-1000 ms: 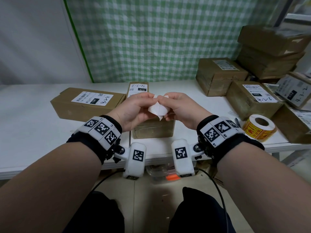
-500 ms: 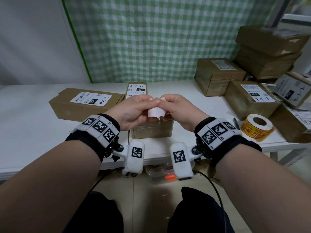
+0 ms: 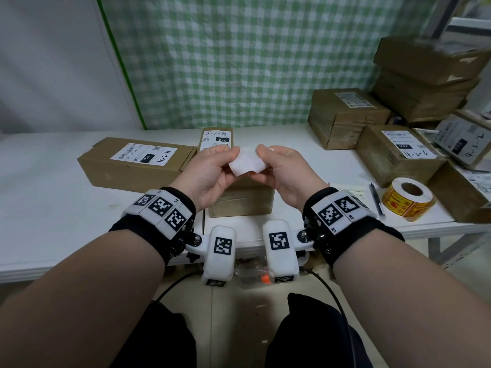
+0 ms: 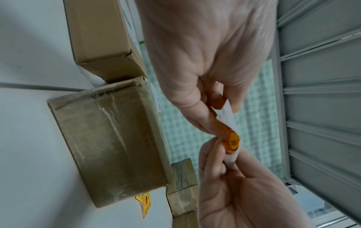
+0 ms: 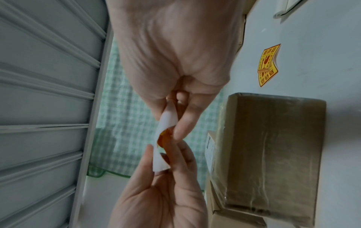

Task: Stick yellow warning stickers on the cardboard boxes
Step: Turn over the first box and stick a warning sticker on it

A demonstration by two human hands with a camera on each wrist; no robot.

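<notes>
My left hand (image 3: pixel 225 158) and right hand (image 3: pixel 267 158) each pinch one end of a sticker (image 3: pixel 245 163), held above the table with its white backing facing me. In the left wrist view the sticker's yellow printed face (image 4: pixel 232 140) shows between the fingertips. The right wrist view shows the white backing (image 5: pixel 166 121) curling beside a yellow edge. Just under my hands sits a narrow taped cardboard box (image 3: pixel 240 197) with a white label at its far end. A flat labelled box (image 3: pixel 138 160) lies to its left.
A roll of yellow warning stickers (image 3: pixel 407 199) and a pen (image 3: pixel 377 199) lie at the right on the white table (image 3: pixel 53 208). One loose yellow sticker (image 5: pixel 267 64) lies on the table beside the narrow box. Several labelled boxes (image 3: pixel 345 115) are stacked at the back right.
My hands have drawn slightly apart and tilted up. The sticker, earlier bunched with a corner hanging down, is now stretched flatter between them.
</notes>
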